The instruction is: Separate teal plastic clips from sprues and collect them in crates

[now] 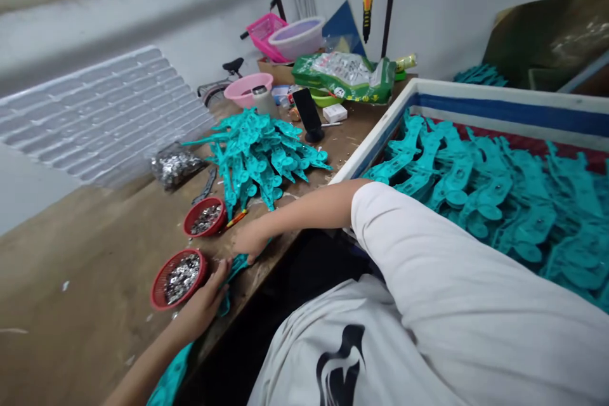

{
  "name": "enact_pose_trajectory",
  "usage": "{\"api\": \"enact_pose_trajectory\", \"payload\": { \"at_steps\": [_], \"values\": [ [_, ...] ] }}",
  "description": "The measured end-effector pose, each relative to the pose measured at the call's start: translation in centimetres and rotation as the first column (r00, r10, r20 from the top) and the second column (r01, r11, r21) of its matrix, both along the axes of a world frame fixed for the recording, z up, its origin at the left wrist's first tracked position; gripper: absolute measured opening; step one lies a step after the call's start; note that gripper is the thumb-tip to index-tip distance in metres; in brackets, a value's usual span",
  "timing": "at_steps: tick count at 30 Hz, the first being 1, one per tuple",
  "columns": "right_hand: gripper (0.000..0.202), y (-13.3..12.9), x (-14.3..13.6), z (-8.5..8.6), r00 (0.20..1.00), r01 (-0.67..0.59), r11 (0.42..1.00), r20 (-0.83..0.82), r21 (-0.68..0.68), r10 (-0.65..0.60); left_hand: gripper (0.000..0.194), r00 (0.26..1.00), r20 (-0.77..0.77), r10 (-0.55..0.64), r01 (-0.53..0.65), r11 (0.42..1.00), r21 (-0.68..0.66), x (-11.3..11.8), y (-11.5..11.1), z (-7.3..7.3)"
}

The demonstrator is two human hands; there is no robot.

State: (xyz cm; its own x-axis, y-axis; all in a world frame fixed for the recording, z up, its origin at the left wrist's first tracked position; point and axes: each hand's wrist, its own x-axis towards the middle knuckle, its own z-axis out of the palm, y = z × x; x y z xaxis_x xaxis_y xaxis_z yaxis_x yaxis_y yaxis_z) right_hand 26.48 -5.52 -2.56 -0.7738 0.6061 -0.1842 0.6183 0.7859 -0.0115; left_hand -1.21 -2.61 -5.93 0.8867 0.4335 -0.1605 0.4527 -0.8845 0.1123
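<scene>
A flat teal plastic part (238,264) lies along the table's front edge between my hands. My left hand (208,300) is closed over it, fingertips pressed on its side. Just beyond, my right hand (250,239) bends down onto the far end of the part. Its fingers are drawn together and partly hidden, so what they pinch does not show. Beside my left hand stands a red basket (155,288) of small shiny metal pieces. A second red basket (187,228) with similar pieces is farther back, near an orange-and-yellow pen-like tool (236,219).
Behind the baskets rises a heap of teal parts (259,152). A bag of metal pieces (174,165) lies left of it. The white crate (375,139) at right holds many teal parts. A yellow electric screwdriver (367,6) hangs above. A phone (307,111) stands behind the heap.
</scene>
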Motion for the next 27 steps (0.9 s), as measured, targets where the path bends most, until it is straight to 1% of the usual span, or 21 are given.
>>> {"api": "enact_pose_trajectory", "payload": {
  "at_steps": [2, 3, 5, 6, 7, 8, 9, 10, 11, 12, 13, 14, 15, 16, 17, 18, 19, 21, 23, 24, 27],
  "values": [
    [0.054, -0.9, -0.3, -0.4, 0.995, 0.101, 0.99, -0.027, 0.1, -0.099, 0.081, 0.996, -0.086, 0.009, -0.002, 0.997, 0.077, 1.0, -1.7, 2.2],
    [0.064, -1.4, -0.4, -0.5, 0.992, 0.122, 0.986, -0.058, 0.11, -0.116, 0.079, 0.991, -0.131, 0.016, 0.001, 0.992, 0.124, 1.5, -3.0, 3.4],
    [0.079, -2.0, -0.4, -0.4, 0.99, 0.12, 0.99, -0.088, 0.079, -0.113, 0.075, 0.981, -0.194, 0.005, 0.029, 0.985, 0.169, 2.1, -6.5, 6.0],
    [0.085, -2.1, -0.3, -0.2, 0.99, 0.121, 0.991, -0.075, 0.06, -0.117, 0.073, 0.979, -0.201, -0.02, 0.049, 0.989, 0.141, 2.2, -8.6, 7.2],
    [0.09, -2.3, -0.3, 0.2, 0.991, 0.124, 0.992, -0.045, 0.038, -0.123, 0.073, 0.98, -0.185, -0.07, 0.084, 0.994, 0.071, 2.3, -10.7, 8.2],
    [0.092, -2.5, -0.3, 0.7, 0.991, 0.131, 0.991, -0.007, 0.014, -0.131, 0.073, 0.977, -0.151, -0.152, 0.148, 0.988, -0.038, 2.2, -12.8, 8.9],
    [0.092, -2.8, -0.3, 1.2, 0.99, 0.14, 0.99, 0.034, -0.013, -0.14, 0.071, 0.961, -0.097, -0.259, 0.24, 0.955, -0.174, 2.1, -14.6, 9.2],
    [0.091, -3.2, -0.3, 1.8, 0.986, 0.154, 0.987, 0.076, -0.041, -0.151, 0.07, 0.932, -0.038, -0.36, 0.331, 0.891, -0.311, 2.1, -16.2, 9.3],
    [0.09, -3.8, -0.3, 2.3, 0.978, 0.178, 0.982, 0.121, -0.068, -0.169, 0.066, 0.9, 0.012, -0.436, 0.399, 0.812, -0.426, 2.1, -17.4, 9.1],
    [0.089, -4.5, -0.3, 2.7, 0.967, 0.211, 0.973, 0.167, -0.088, -0.195, 0.06, 0.877, 0.037, -0.479, 0.43, 0.749, -0.504, 2.1, -18.2, 8.7],
    [0.091, -5.2, -0.3, 3.1, 0.95, 0.252, 0.963, 0.215, -0.096, -0.227, 0.053, 0.873, 0.021, -0.488, 0.421, 0.731, -0.536, 2.3, -18.7, 8.0],
    [0.093, -5.7, -0.2, 3.3, 0.931, 0.288, 0.954, 0.258, -0.085, -0.258, 0.046, 0.887, -0.029, -0.461, 0.38, 0.765, -0.52, 2.5, -18.9, 7.3],
    [0.096, -6.1, -0.1, 3.6, 0.916, 0.306, 0.95, 0.289, -0.053, -0.279, 0.039, 0.91, -0.098, -0.403, 0.316, 0.827, -0.464, 2.8, -18.8, 6.4],
    [0.099, -6.1, 0.0, 3.7, 0.913, 0.294, 0.956, 0.296, -0.006, -0.279, 0.036, 0.932, -0.159, -0.325, 0.247, 0.892, -0.377, 3.1, -18.6, 5.4],
    [0.099, -5.9, 0.0, 3.7, 0.927, 0.245, 0.969, 0.282, 0.038, -0.246, 0.037, 0.95, -0.189, -0.25, 0.186, 0.935, -0.302, 3.4, -18.2, 4.5],
    [0.097, -5.3, -0.2, 3.7, 0.947, 0.17, 0.983, 0.263, 0.071, -0.183, 0.039, 0.962, -0.194, -0.192, 0.138, 0.956, -0.26, 3.6, -17.8, 3.5],
    [0.093, -4.6, -0.5, 3.6, 0.964, 0.075, 0.994, 0.248, 0.084, -0.094, 0.041, 0.972, -0.176, -0.154, 0.104, 0.959, -0.262, 3.9, -17.6, 2.6],
    [0.087, -3.1, -1.6, 3.3, 0.962, -0.116, 0.991, 0.255, 0.068, 0.096, 0.041, 0.989, -0.114, -0.098, 0.051, 0.932, -0.36, 4.3, -17.5, 1.1],
    [0.083, -1.5, -3.1, 2.9, 0.918, -0.279, 0.96, 0.304, 0.038, 0.254, 0.04, 0.996, -0.081, -0.041, -0.001, 0.889, -0.458, 4.7, -17.9, -0.1],
    [0.08, -0.9, -3.8, 2.8, 0.888, -0.35, 0.936, 0.329, 0.03, 0.321, 0.04, 0.997, -0.077, -0.011, -0.028, 0.873, -0.486, 4.9, -18.2, -0.7],
    [0.067, 0.4, -5.7, 2.5, 0.801, -0.516, 0.856, 0.365, 0.022, 0.474, 0.047, 0.998, -0.052, 0.039, -0.059, 0.862, -0.503, 5.1, -19.1, -1.5]
  ]
}}
